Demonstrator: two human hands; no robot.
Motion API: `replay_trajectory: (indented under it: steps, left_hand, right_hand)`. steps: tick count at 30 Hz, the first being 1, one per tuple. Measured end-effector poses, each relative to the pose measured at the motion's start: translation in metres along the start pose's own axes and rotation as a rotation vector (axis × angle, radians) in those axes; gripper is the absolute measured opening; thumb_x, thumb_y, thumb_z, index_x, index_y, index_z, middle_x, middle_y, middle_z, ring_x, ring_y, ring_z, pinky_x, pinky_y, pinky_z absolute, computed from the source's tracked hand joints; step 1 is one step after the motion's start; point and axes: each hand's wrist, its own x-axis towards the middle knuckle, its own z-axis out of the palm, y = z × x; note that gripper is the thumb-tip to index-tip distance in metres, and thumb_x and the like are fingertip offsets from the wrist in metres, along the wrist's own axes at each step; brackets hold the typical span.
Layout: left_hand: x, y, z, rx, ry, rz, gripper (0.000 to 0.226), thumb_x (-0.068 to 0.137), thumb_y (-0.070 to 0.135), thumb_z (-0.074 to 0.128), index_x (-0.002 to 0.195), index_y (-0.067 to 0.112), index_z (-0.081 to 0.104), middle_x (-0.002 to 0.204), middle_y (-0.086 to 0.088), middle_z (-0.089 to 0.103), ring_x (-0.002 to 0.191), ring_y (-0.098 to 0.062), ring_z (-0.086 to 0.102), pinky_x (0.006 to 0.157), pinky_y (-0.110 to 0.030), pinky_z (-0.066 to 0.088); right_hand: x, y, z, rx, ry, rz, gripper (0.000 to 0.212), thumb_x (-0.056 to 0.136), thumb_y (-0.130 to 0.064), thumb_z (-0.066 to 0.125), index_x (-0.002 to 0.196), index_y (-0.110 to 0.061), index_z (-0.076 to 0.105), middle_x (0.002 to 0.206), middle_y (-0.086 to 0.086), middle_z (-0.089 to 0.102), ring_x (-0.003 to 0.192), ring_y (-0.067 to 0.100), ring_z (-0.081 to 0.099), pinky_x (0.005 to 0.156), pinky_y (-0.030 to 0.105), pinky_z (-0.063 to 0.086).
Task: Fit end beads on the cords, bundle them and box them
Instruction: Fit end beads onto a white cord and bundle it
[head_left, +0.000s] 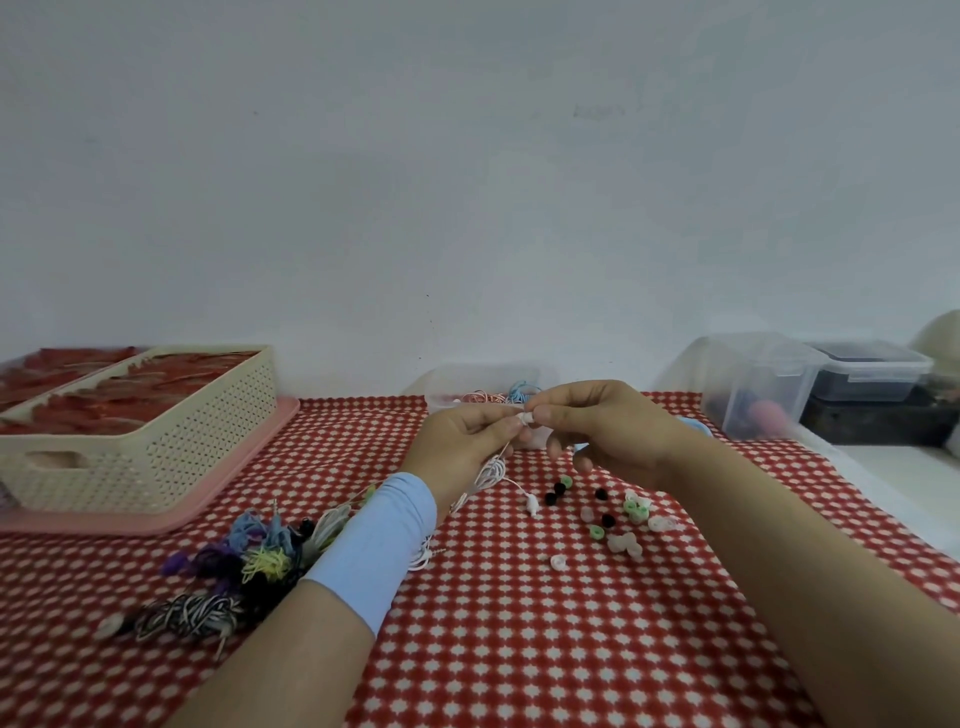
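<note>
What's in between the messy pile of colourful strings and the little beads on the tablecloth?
Head view: the blue wristband crosses there, and the white cord hangs from the left hand, between the string pile and the beads.

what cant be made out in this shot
- Head view, small white bead: nearly covered by fingertips of the left hand and right hand; whether the thin white cord is seated in it cannot be told.
- Head view, clear plastic tub: hands hide part of its coiled cords.
- Head view, frosted plastic container: contents blurred.
- Head view, cream woven basket: cut off by the left edge.
</note>
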Motion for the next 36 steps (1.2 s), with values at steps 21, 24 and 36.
replay_trajectory:
  steps: [21, 24, 36]
  left_hand:
    - [0.000, -0.011, -0.005, -0.048, -0.041, -0.017, 0.013, 0.090, 0.017, 0.068, 0.099, 0.015, 0.077, 0.088, 0.000, 0.077, 0.085, -0.005, 0.070, 0.089, -0.027, 0.050]
    - [0.002, -0.010, -0.002, -0.037, -0.023, -0.025, 0.016, 0.091, 0.021, 0.067, 0.104, 0.017, 0.076, 0.092, 0.000, 0.077, 0.091, -0.006, 0.071, 0.095, -0.031, 0.050]
    - [0.003, -0.014, 0.000, -0.022, 0.006, -0.086, 0.011, 0.089, 0.023, 0.070, 0.089, 0.016, 0.078, 0.085, -0.004, 0.077, 0.064, -0.004, 0.062, 0.073, -0.024, 0.048]
  right_hand:
    - [0.003, 0.003, 0.002, -0.020, 0.041, 0.059, 0.012, 0.089, -0.014, 0.073, 0.097, -0.011, 0.081, 0.089, 0.012, 0.075, 0.061, 0.017, 0.062, 0.045, 0.025, 0.046]
    - [0.001, 0.000, 0.001, -0.051, 0.032, 0.037, 0.014, 0.094, -0.015, 0.070, 0.101, -0.011, 0.080, 0.096, 0.015, 0.076, 0.068, 0.021, 0.066, 0.049, 0.027, 0.051]
    - [0.000, -0.005, 0.004, -0.347, 0.135, -0.059, 0.009, 0.084, -0.018, 0.081, 0.092, -0.014, 0.081, 0.083, 0.007, 0.078, 0.065, 0.020, 0.071, 0.052, 0.029, 0.056]
